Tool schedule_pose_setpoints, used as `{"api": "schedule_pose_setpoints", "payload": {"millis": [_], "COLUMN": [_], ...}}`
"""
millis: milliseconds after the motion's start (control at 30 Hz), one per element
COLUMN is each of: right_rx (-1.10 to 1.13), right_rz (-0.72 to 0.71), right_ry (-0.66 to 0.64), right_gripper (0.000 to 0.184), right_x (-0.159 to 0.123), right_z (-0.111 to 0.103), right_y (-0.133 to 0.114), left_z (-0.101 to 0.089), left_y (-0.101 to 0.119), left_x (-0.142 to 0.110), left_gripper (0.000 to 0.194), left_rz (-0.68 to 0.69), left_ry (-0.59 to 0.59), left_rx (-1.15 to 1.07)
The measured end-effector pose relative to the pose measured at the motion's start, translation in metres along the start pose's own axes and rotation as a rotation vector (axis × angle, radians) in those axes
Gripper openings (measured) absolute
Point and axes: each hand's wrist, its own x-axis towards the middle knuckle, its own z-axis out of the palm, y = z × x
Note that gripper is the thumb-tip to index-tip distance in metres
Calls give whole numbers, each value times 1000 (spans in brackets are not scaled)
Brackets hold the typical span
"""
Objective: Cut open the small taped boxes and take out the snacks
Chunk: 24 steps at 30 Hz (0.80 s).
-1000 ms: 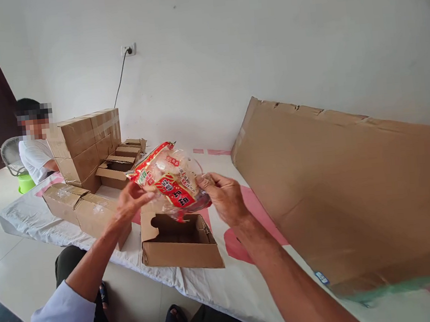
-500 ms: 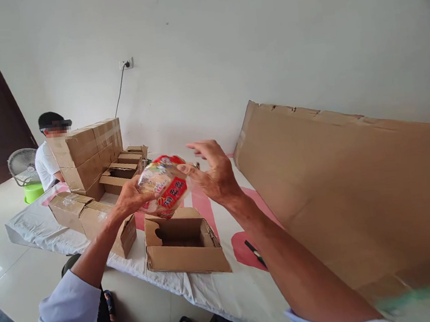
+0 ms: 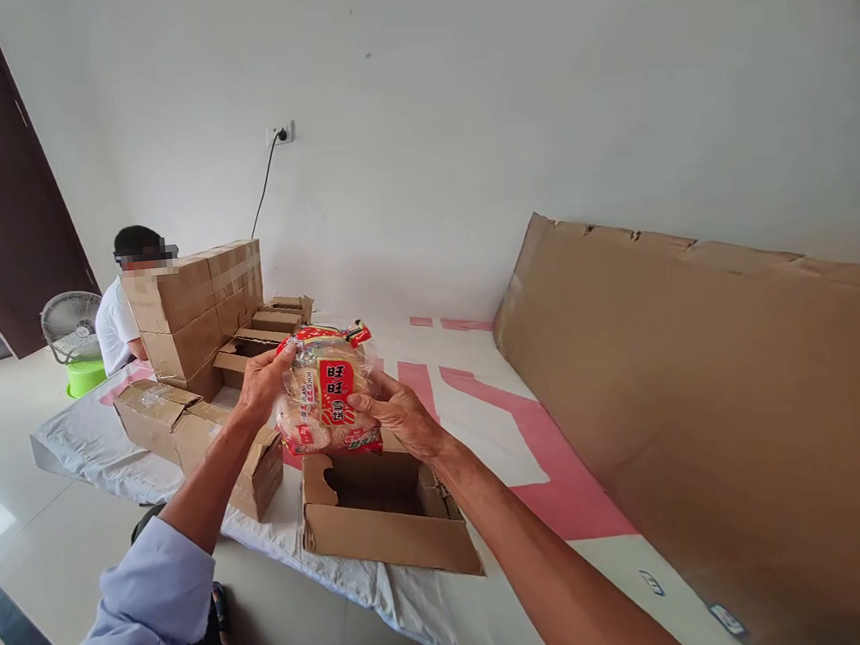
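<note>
Both my hands hold a clear snack packet (image 3: pixel 325 390) with red print and pale round crackers inside, upright just above an open cardboard box (image 3: pixel 386 507). My left hand (image 3: pixel 263 380) grips the packet's upper left edge with closed fingers. My right hand (image 3: pixel 393 414) clasps its lower right side, thumb across the front. The box's inside looks dark and its contents are hidden.
A stack of closed cartons (image 3: pixel 195 305) and several open ones stand to the left on a white-and-pink sheet (image 3: pixel 482 398). A large flat cardboard sheet (image 3: pixel 721 377) leans against the wall at right. Another person (image 3: pixel 124 314) sits behind the cartons near a fan (image 3: pixel 71 326).
The packet has been turned upright and brought down closer to the open box. My right hand moved from its top to its lower right side. The camera shifted left.
</note>
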Motion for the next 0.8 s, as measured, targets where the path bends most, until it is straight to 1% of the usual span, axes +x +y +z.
{"api": "schedule_pose_setpoints", "payload": {"millis": [67,233,367,467,533,600,700,800], "right_rx": [21,34,55,68,61,64,104,123], "right_rz": [-3,-39,-40,-18,-8,-12,-40,-62], "right_ry": [3,37,28,25,33,70,180,230], "right_gripper": [59,58,64,65,60,56,60,63], "right_x": [3,7,6,4,3,3,10,20], "right_z": [-1,-1,-2,-2,-1,0,0,-3], "right_y": [5,18,20,21,23,25,29,32], "left_z": [2,5,5,4,3,0,-8,-20], "left_y": [-3,-7,-8,-8,-8,-8,-10,-16], "left_x": [5,10,11,11,10,7,-1,-10], "left_gripper": [56,52,55,58,58,60,63,65], "left_rz": [26,37,25,18,27,41,8,-110], "left_ry": [57,107,94,61,37,-5,-112,-252], "left_rx": [-48,-140,-190,-181,-166,-141,-59,63]}}
